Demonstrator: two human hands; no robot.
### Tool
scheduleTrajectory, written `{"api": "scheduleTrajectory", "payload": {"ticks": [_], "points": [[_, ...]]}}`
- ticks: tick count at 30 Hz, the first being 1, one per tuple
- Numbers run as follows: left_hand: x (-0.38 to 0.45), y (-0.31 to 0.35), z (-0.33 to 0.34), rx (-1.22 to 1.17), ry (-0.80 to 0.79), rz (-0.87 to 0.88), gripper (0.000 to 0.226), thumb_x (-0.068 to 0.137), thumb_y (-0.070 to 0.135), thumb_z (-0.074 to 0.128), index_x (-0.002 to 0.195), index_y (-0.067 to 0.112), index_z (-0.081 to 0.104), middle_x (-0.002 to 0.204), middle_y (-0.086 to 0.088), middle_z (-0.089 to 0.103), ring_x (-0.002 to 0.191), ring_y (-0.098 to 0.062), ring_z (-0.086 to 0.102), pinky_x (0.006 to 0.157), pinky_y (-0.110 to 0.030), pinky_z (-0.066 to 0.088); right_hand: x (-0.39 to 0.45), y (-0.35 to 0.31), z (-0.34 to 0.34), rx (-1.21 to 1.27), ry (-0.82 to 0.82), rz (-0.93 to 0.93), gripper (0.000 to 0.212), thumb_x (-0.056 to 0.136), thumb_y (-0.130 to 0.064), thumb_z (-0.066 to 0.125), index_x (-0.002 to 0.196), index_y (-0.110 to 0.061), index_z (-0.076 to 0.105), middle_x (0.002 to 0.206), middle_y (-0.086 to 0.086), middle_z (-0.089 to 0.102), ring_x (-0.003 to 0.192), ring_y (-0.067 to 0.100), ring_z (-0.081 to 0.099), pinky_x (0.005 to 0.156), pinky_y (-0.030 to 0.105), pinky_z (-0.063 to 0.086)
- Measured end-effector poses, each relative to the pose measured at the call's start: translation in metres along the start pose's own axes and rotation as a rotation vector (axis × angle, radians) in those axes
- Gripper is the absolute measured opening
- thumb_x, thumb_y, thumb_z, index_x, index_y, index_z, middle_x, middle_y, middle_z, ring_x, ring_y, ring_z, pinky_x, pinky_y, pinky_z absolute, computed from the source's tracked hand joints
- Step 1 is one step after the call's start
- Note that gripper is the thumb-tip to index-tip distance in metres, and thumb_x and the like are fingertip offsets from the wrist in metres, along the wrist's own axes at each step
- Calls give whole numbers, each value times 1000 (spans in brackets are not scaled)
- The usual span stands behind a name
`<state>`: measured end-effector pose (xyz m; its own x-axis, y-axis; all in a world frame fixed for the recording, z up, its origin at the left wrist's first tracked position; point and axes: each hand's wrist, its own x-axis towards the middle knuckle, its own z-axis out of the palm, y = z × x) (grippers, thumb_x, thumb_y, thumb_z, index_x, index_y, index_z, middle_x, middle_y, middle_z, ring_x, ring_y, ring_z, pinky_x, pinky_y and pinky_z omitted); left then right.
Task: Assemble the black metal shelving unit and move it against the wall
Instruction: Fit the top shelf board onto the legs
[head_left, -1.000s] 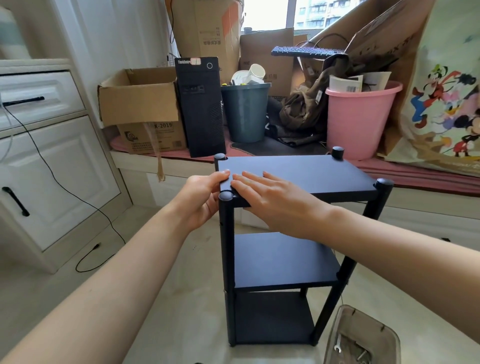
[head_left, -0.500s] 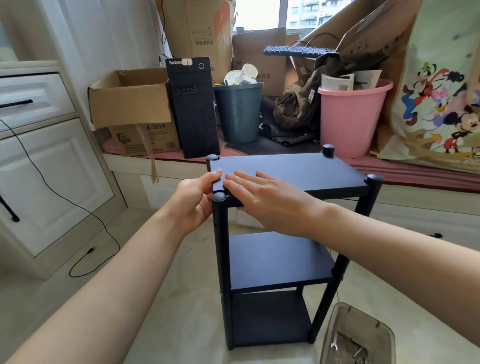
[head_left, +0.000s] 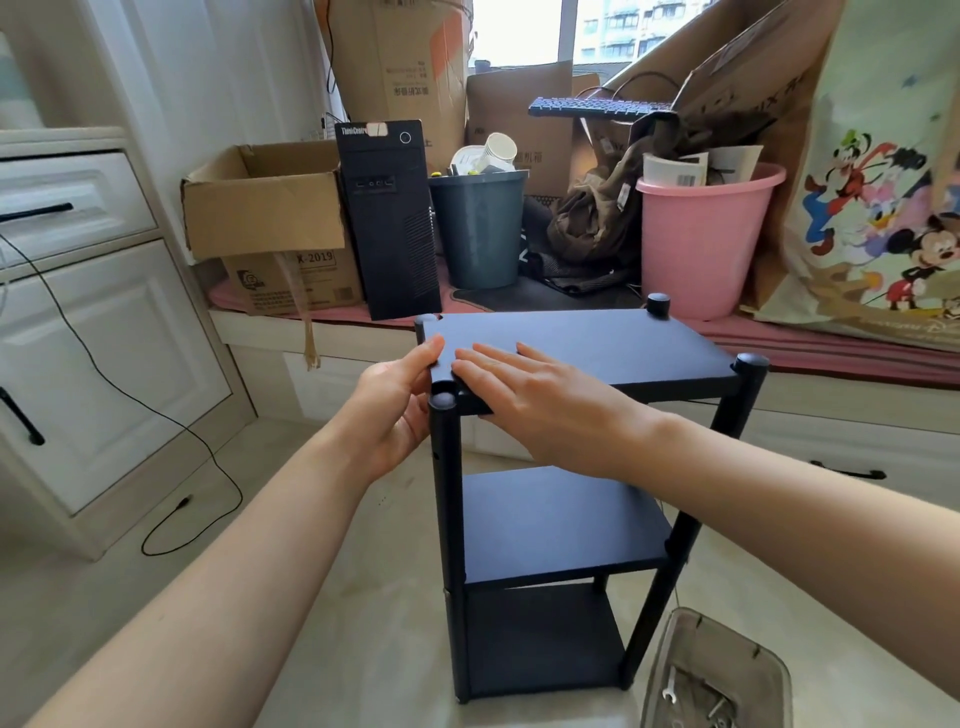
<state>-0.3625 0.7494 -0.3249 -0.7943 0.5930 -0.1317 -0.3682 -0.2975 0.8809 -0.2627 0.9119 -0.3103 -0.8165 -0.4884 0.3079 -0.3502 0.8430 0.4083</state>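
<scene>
Gripping the shelf's top edge with your left hand, right hand flat and open on top, you should find it stiff, light, tippy.

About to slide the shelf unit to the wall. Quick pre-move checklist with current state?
1. Left hand grips the top shelf edge, thumb on top: ok.
2. Right hand lies flat on the top shelf, thumb at its front edge; no firm grip shown: not ok for lifting.
3. Shelving unit upright, three shelves in place, post caps seated: ok.
4. Clear tray with a wrench sits by the right front leg: not ok, could snag.
5. Black cable loops on the floor left of the unit: not ok if moving left.
6. Joints tight: cannot tell.
</scene>
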Motion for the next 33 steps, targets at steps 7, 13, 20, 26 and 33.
{"api": "scheduleTrajectory", "payload": {"ticks": [7,13,20,26,33], "points": [[-25,-14,-7,404,-140,-59,57,82,62,59,124,24,68,119,-6,73,110,-27,71,98,-46,52,0,5,-1,56,21,3,56,97,-1,51,149,5,30,155,21,36,146,34,32,113,50,37],[-36,-26,-6,363,-71,-9,38,79,53,69,100,24,81,100,-8,75,105,-26,71,109,-50,44,0,2,-6,73,66,-2,45,95,0,54,139,7,45,138,22,53,130,37,50,97,51,49],[-43,-38,-5,305,-75,60,29,86,48,62,96,29,81,90,-4,70,98,-23,68,113,-55,39,-7,-2,-4,62,109,-43,46,87,1,68,129,8,54,127,23,61,117,40,59,88,52,55],[-45,-38,-6,339,-93,56,30,87,52,64,92,28,80,89,-5,69,90,-21,67,107,-53,43,-11,-3,-2,84,111,-47,50,81,2,74,127,8,56,126,23,62,118,40,60,90,54,55],[-43,-41,-10,352,-104,61,35,86,55,63,98,28,80,92,-7,72,88,-18,68,107,-54,45,-14,-5,1,60,55,-55,57,80,7,71,133,11,51,135,27,56,126,43,54,95,57,52]]}}
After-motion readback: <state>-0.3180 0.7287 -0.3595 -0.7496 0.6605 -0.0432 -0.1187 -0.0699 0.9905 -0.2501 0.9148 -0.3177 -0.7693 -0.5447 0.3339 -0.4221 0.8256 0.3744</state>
